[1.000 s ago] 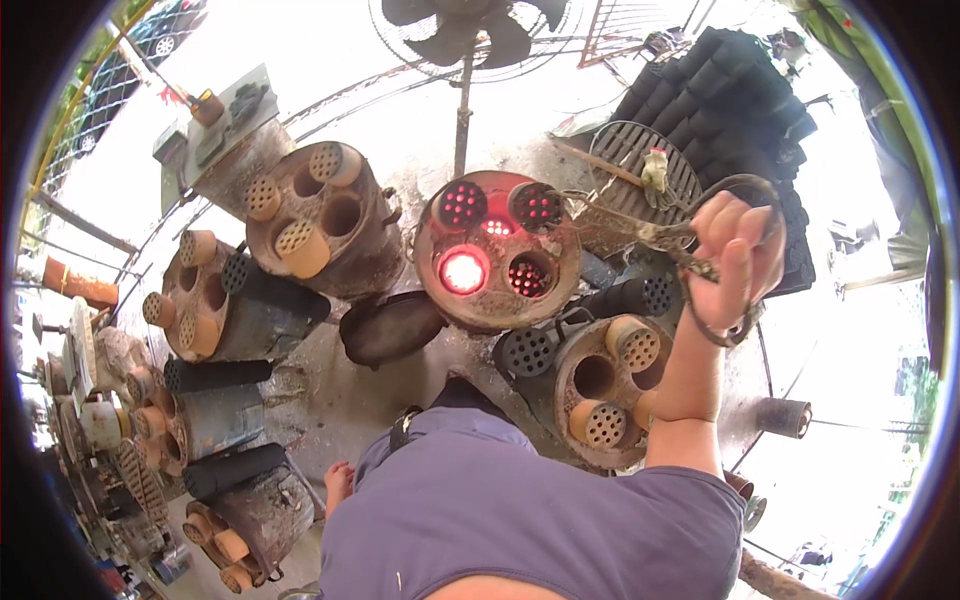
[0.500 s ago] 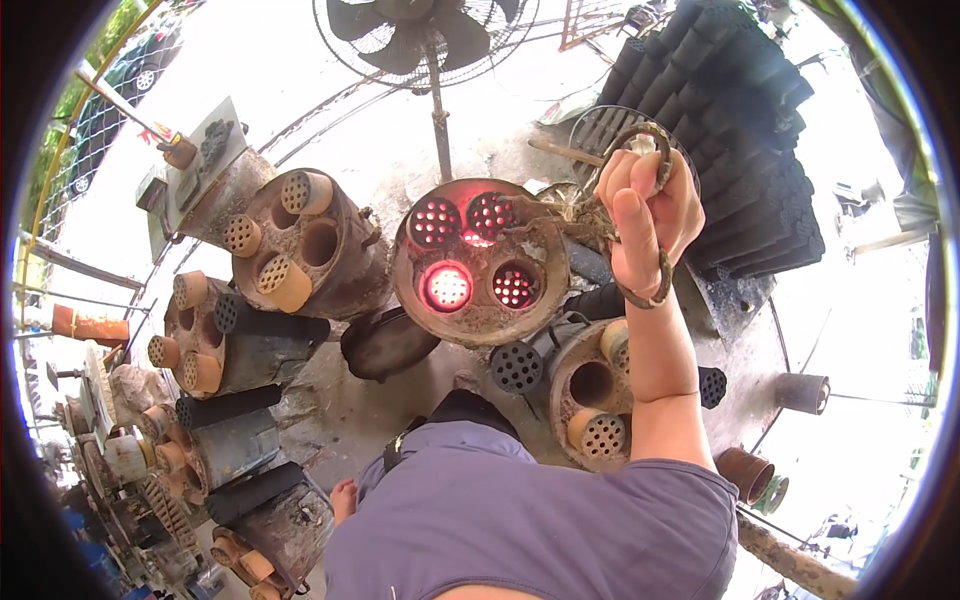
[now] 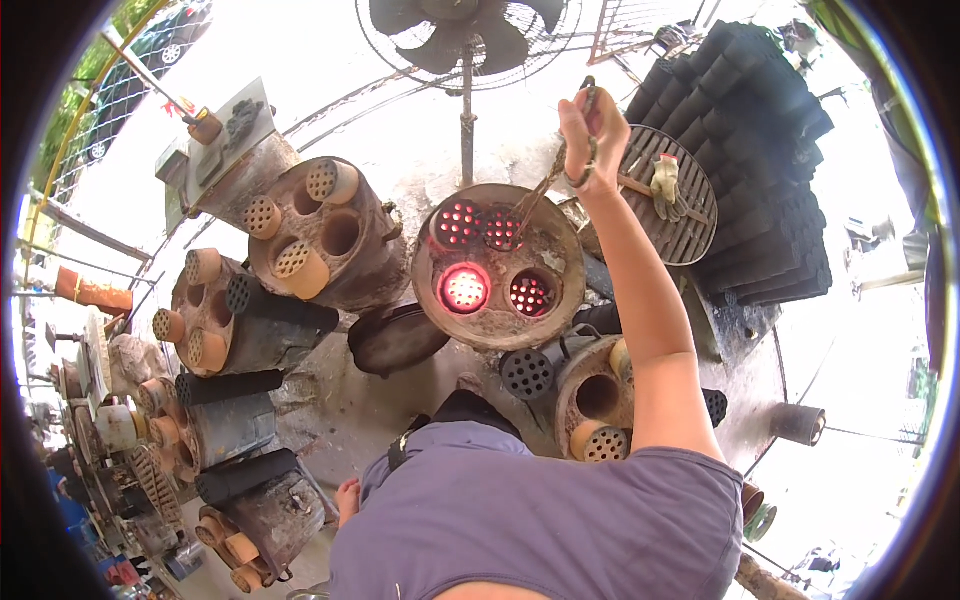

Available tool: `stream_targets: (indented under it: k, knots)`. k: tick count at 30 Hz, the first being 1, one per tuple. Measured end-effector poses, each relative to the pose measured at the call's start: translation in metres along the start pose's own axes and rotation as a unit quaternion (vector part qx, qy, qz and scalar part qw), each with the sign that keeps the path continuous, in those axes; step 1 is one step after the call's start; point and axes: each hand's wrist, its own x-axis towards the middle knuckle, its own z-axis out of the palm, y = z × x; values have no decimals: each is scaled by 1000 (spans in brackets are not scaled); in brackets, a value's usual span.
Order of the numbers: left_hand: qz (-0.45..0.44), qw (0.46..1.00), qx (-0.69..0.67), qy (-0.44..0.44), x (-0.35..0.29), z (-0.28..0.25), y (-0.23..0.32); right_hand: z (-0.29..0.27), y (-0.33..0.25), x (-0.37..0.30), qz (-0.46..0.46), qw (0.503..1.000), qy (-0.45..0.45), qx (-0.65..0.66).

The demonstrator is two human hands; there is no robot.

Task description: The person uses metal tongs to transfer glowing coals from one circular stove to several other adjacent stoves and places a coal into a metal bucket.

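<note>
Reaching forward, my right hand [image 3: 600,145] is closed round the looped handles of rusty metal tongs [image 3: 545,185]. The tongs slant down to the round stove [image 3: 560,290], their tips at its far right hole. Red light shows through perforated briquettes [image 3: 458,222] in the stove's holes. The near left briquette [image 3: 465,288] glows brightest, and the near right briquette [image 3: 529,294] looks darker with red perforations. Whether the tongs grip the far right briquette [image 3: 502,230], I cannot tell. My left hand is not in view.
A fan [image 3: 450,35] stands beyond the stove. Stacked black briquettes [image 3: 745,180] and a round grate [image 3: 680,240] with a glove [image 3: 666,185] lie to the right. More stoves [image 3: 375,270] holding tan briquettes [image 3: 300,268] line the left. A dark pan-like lid [image 3: 395,345] leans near my feet.
My right hand has moved left and away from me with the tongs, which now point more steeply into the stove. The grate and glove are uncovered. The whole view has shifted slightly.
</note>
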Motion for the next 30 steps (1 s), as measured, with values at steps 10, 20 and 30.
stream_targets:
  k: [10,20,30]
  knots:
    - [-11,999,-11,39,-17,-12,-27,35,76,-17,-16,999,35,-33]
    - [-7,1000,-2,-4,1,-9,-12,-24,-13,-13,71,995,64,36]
    - [30,999,13,-43,33,-10,-20,-72,-109,-115,-71,969,52,233]
